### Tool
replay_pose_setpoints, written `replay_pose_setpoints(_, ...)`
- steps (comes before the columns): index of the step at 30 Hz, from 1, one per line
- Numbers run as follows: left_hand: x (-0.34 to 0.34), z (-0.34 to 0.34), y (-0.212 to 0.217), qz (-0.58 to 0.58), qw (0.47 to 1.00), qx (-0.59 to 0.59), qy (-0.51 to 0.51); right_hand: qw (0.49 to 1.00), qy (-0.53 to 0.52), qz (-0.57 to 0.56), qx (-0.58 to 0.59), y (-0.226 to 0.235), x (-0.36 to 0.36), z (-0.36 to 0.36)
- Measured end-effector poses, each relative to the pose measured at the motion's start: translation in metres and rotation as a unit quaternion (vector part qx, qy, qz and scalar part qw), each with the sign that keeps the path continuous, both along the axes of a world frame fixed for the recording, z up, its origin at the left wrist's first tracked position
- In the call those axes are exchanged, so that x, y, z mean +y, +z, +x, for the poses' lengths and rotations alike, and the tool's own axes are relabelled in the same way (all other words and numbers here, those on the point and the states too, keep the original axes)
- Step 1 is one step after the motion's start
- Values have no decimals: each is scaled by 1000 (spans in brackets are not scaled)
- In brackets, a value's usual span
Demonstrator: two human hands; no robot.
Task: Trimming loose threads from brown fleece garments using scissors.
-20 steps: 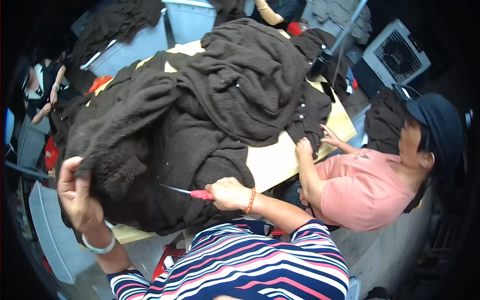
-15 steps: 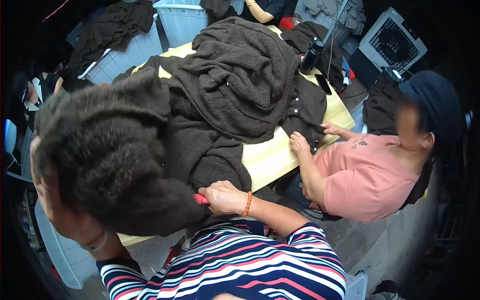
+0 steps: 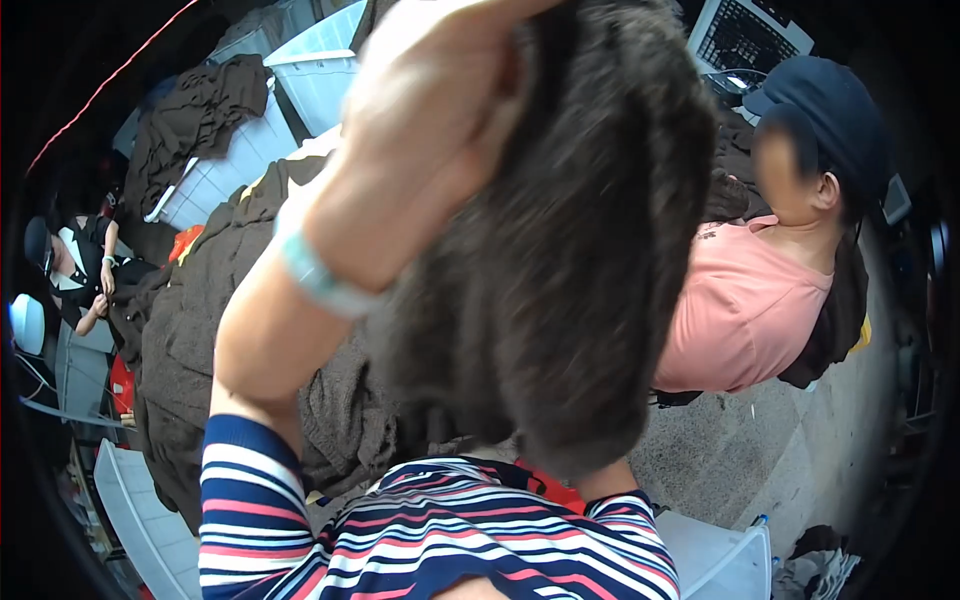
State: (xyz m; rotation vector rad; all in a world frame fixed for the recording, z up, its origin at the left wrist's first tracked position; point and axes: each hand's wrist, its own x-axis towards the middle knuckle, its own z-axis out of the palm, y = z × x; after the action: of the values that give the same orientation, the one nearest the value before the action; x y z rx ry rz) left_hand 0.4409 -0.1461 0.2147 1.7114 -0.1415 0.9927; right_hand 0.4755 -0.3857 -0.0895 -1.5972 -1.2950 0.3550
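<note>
My left hand (image 3: 440, 90) is raised right up to the camera and grips a fuzzy dark brown garment (image 3: 570, 250), which hangs down over the middle of the view. A pale wristband (image 3: 310, 270) sits on that wrist. My right hand is hidden behind the garment; only a bit of its forearm (image 3: 607, 482) shows, beside a red piece (image 3: 548, 488) at the garment's lower edge. Below lies a pile of dark brown garments (image 3: 190, 330). A co-worker in a pink shirt (image 3: 740, 300) and dark cap stands at the right.
White plastic bins (image 3: 300, 80) with more dark clothes stand at the back left. A white fan (image 3: 745, 35) is at the top right. Another person (image 3: 75, 265) sits at the far left. A white bin (image 3: 140, 510) is at the lower left, grey floor (image 3: 760, 450) at the right.
My left hand has lifted the dark garment off the pile up to the camera, so it now hides the table and my right hand with its red-handled scissors.
</note>
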Motion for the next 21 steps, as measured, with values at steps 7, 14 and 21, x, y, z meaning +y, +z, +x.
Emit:
replay_pose_setpoints(7, 32, 199, -43, -279, 951, -130, -18, 956, -151, -225, -117, -20, 31, 57)
replay_pose_setpoints(14, 35, 115, -235, 31, 941, 208, 264, 926, -118, -337, 122, -8, 15, 24)
replay_pose_setpoints(21, 45, -235, -317, 138, 659, 482, 561, 924, 60, -377, 21, -10, 87, 2)
